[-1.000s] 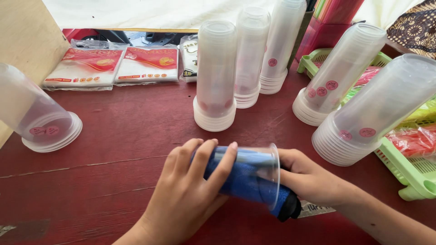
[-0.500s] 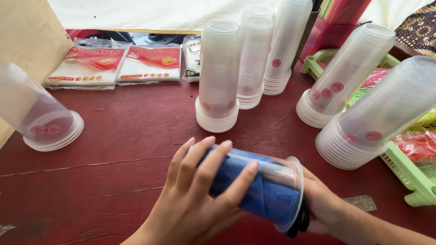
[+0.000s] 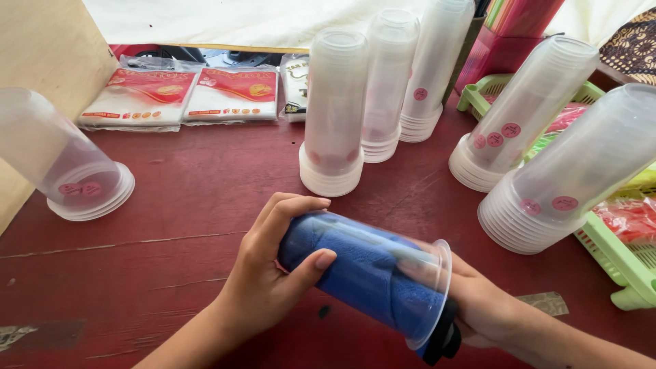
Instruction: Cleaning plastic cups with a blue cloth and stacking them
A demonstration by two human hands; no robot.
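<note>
My left hand [image 3: 263, 287] is wrapped round the closed end of the clear plastic cup [image 3: 369, 273], thumb and fingers curled to steady it on its side just above the red worktop [image 3: 191, 205]. My right hand [image 3: 478, 304] is closed at the open rim, gripping the blue cloth [image 3: 362, 277] stuffed inside. So the cup lies between both hands, tilted low toward me, with stacks of cups [image 3: 335, 116] standing behind.

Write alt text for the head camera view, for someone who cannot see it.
Two bare hands hold a clear plastic cup stuffed with blue cloth on its side over a dark red table: left hand around its base, right hand at its rim. Stacks of clear cups stand upside down behind.
</note>
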